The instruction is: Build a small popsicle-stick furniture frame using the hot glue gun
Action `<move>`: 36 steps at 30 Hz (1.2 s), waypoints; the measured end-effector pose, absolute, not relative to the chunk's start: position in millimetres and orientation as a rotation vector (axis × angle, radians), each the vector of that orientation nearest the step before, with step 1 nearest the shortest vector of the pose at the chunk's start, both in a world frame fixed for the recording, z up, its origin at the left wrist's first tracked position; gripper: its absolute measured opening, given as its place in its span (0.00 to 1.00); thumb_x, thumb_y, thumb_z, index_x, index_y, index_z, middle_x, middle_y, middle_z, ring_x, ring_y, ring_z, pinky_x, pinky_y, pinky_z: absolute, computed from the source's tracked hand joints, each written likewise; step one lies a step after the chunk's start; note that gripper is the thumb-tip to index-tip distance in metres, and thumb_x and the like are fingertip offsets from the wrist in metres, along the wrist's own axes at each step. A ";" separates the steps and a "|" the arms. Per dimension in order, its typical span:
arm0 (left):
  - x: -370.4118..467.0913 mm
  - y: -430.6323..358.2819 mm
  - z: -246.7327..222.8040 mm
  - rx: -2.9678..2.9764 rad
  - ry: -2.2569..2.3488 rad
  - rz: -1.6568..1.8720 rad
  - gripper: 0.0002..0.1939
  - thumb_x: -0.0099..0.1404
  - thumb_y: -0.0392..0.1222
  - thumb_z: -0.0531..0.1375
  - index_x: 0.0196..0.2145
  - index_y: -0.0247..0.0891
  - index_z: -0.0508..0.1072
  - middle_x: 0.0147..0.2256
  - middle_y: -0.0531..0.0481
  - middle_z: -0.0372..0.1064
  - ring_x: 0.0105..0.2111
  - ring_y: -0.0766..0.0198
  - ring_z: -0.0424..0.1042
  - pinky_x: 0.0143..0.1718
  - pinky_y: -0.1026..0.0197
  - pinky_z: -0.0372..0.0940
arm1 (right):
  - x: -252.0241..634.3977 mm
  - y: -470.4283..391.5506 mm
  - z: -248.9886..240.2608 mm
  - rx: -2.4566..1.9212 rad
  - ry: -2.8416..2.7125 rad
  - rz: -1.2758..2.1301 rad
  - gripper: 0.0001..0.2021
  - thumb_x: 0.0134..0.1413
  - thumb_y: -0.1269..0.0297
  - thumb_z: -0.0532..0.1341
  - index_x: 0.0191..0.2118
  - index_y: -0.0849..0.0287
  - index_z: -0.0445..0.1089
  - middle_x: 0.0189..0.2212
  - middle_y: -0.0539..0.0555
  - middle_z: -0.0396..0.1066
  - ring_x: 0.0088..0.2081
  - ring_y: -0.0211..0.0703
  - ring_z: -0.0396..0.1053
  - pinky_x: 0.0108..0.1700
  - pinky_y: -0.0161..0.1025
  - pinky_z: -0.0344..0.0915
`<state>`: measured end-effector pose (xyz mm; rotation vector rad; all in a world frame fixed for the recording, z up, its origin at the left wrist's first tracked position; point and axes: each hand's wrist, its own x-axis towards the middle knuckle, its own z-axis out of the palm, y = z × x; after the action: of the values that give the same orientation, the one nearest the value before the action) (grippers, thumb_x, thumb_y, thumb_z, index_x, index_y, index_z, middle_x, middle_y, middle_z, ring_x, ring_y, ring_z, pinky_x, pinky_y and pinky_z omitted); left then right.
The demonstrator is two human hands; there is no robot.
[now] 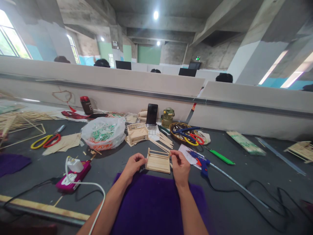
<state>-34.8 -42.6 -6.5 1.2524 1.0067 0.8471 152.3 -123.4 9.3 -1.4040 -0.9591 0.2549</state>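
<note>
Between my two hands is a small wooden stick model (158, 163), with a slatted base and a raised rail along its far side. My left hand (134, 165) pinches its left edge with thumb and forefinger. At its right side, my right hand (180, 164) has its fingertips closed by the upright corner post. Both forearms rest over a purple cloth (156, 205) at the table's near edge. A blue glue gun (201, 162) lies just right of my right hand, on white paper. Behind the model are loose wooden sticks (165, 139) and another stick model (137, 133).
A plastic bag (104, 133) of green-and-white bits stands left, near scissors (49, 139) and a purple power strip (73, 176) with a white cable. A phone (152, 114), green bottle (167, 117), tool basket (183, 132) and green-handled tool (222, 157) lie beyond. A partition (146, 85) runs behind.
</note>
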 end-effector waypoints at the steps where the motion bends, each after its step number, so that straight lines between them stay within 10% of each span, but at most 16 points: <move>1: -34.8 -42.7 -6.5 1.254 1.009 0.845 0.18 0.45 0.52 0.67 0.22 0.35 0.66 0.17 0.59 0.58 0.16 0.75 0.51 0.16 0.70 0.44 | 152.5 -123.2 8.7 -1.401 -0.962 0.257 0.11 0.53 0.61 0.56 0.37 0.60 0.72 0.32 0.54 0.74 0.33 0.42 0.70 0.35 0.37 0.65; 36: -35.4 -43.0 -7.4 1.262 0.998 0.848 0.18 0.47 0.52 0.66 0.23 0.35 0.67 0.18 0.59 0.59 0.15 0.76 0.52 0.16 0.71 0.48 | 152.6 -123.6 7.5 -1.419 -0.992 0.223 0.10 0.54 0.62 0.56 0.37 0.60 0.72 0.32 0.53 0.73 0.32 0.41 0.69 0.34 0.35 0.64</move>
<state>-35.4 -43.0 -7.4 1.2617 0.9975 0.8481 152.6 -123.6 7.5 -1.4194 -0.9922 0.2233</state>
